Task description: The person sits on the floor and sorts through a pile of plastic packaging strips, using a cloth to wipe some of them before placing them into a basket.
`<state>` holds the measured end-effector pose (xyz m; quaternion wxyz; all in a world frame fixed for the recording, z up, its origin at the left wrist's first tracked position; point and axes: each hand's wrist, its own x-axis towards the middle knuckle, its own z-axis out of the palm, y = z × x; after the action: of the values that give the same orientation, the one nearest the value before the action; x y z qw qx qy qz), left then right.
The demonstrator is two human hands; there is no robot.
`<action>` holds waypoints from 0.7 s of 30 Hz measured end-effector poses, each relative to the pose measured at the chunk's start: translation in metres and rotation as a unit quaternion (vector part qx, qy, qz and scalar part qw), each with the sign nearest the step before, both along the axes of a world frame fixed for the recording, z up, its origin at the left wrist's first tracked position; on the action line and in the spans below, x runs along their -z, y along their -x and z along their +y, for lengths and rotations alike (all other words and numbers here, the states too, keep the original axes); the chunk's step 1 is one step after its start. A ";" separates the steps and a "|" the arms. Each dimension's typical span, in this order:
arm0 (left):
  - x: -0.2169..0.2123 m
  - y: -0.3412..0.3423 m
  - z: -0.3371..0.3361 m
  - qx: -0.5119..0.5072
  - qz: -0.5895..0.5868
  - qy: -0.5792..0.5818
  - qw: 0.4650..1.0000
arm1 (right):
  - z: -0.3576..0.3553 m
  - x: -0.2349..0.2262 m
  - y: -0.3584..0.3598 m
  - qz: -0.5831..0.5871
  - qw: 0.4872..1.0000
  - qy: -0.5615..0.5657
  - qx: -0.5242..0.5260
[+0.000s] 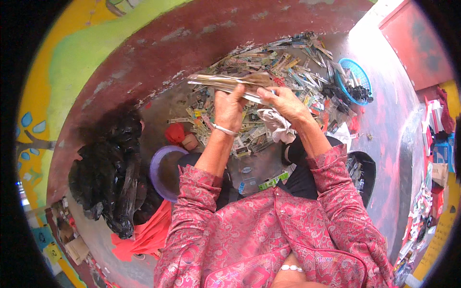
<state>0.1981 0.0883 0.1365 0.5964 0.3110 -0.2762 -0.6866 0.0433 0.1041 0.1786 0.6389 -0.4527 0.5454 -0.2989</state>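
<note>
A stack of long, flat, pale strips, perhaps folded paper or packets, is held up in front of me. My left hand is closed round its lower side, thumb on top. My right hand pinches the stack's right end; motion blurs that end. Just below the right hand hangs a crumpled whitish cloth or sheet; whether the fingers hold it I cannot tell. Beyond and beneath both hands, a wide heap of similar flat strips covers the floor.
A blue basket with strips and black scraps stands at far right. A purple basin is by my left knee, beside black plastic bags and red plastic or cloth. On my right sits a black container. A maroon-painted wall curves behind.
</note>
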 end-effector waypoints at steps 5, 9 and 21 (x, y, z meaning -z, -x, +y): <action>-0.025 -0.002 0.006 0.089 0.008 0.034 0.995 | 0.003 -0.001 0.008 -0.063 0.983 0.163 0.061; -0.035 -0.018 0.008 0.167 0.123 0.036 0.978 | -0.001 0.007 0.012 0.135 0.896 0.410 0.105; -0.018 -0.009 -0.003 0.053 0.085 -0.087 0.991 | -0.011 -0.005 0.058 0.215 0.888 0.390 0.114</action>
<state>0.2075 0.0853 0.1543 0.5513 0.2873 -0.1798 -0.7623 -0.0144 0.0931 0.1841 0.2390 -0.6531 0.5570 -0.4539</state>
